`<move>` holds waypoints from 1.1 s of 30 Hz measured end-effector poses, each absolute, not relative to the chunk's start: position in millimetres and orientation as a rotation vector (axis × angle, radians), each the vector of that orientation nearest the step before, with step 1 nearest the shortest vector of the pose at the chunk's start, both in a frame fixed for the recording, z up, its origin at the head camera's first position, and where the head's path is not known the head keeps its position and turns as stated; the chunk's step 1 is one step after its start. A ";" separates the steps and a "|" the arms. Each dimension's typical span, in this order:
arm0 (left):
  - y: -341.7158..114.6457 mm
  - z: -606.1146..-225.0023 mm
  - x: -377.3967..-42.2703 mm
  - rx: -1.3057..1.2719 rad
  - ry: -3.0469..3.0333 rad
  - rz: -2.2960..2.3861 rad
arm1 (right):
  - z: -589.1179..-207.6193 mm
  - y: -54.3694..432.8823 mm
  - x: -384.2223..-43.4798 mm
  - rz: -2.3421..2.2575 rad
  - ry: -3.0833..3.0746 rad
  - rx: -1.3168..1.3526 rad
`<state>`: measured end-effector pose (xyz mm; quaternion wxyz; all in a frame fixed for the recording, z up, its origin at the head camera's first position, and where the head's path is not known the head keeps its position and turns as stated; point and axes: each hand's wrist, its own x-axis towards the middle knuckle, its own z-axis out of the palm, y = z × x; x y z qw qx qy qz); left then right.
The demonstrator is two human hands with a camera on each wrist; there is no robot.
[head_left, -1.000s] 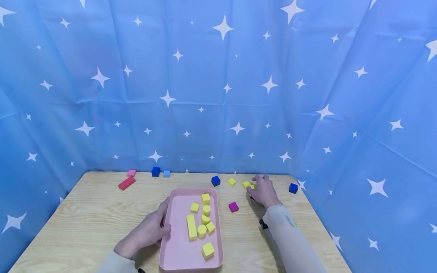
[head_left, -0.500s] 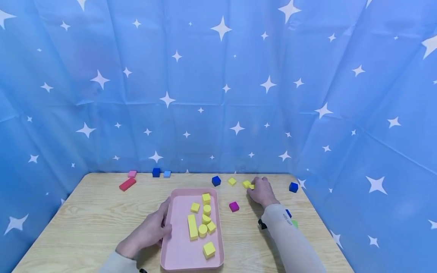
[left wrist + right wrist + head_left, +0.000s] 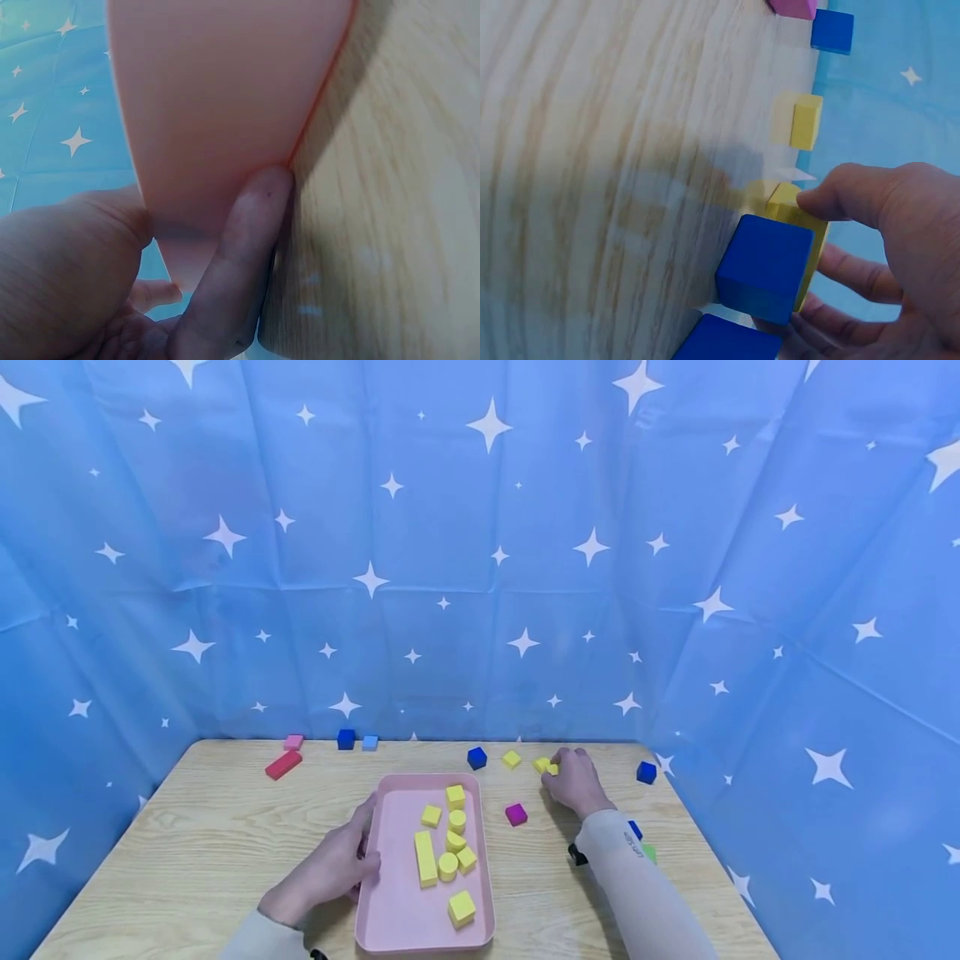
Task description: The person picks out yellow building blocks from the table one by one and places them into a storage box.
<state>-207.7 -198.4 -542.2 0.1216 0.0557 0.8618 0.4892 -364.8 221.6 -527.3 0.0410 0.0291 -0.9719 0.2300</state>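
Observation:
My left hand [image 3: 330, 868] grips the left side of a pink tray [image 3: 392, 914], its thumb over the rim. In the left wrist view a finger [image 3: 240, 240] lies along the tray's outer wall, low by the table. Several yellow blocks lie in the tray, a long one [image 3: 425, 860] among them. At the back right, my right hand [image 3: 577, 783] pinches a yellow block [image 3: 817, 247], thumb on its near corner and fingers behind. In the right wrist view a blue block [image 3: 769, 255] partly covers it. Another yellow block [image 3: 541, 764] lies just left of that hand.
A magenta block [image 3: 516, 814] is right of the tray. Along the back are a yellow block [image 3: 511, 759], a blue cube [image 3: 477, 758] and, farther left, a red block [image 3: 283, 765]. Another blue cube [image 3: 647, 772] stands near the right edge. My right sleeve partly hides a green block [image 3: 649, 853].
My right hand's fingers have drawn in around the yellow block. Blue and green blocks beside the right sleeve show more. The left hand keeps its grip on the tray.

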 end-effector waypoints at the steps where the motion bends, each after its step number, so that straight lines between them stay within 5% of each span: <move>1: -198.2 -542.1 -207.8 0.157 2.519 1.425 | -526.1 220.9 -364.0 0.709 -2.972 0.091; 22: -195.2 -544.1 -204.9 0.137 2.482 1.442 | -499.9 175.8 -333.6 0.854 -2.938 0.163; 33: -197.0 -539.1 -207.4 0.152 2.515 1.426 | -478.3 132.6 -313.4 0.783 -2.894 0.491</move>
